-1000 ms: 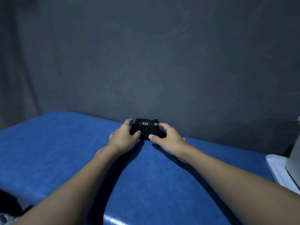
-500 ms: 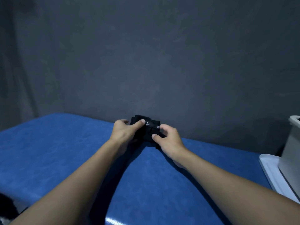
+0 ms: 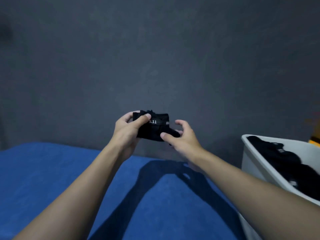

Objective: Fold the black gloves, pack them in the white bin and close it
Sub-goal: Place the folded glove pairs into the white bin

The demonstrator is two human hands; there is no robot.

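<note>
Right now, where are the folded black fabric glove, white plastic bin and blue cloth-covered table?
Folded black fabric glove (image 3: 152, 131): head view, fabric below its label.
White plastic bin (image 3: 249, 162): head view, outer wall.
Blue cloth-covered table (image 3: 52, 170): head view, bare top.

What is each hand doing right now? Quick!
Left hand: grips the folded gloves.
Right hand: pinches the gloves' right end, first finger lifted off.
</note>
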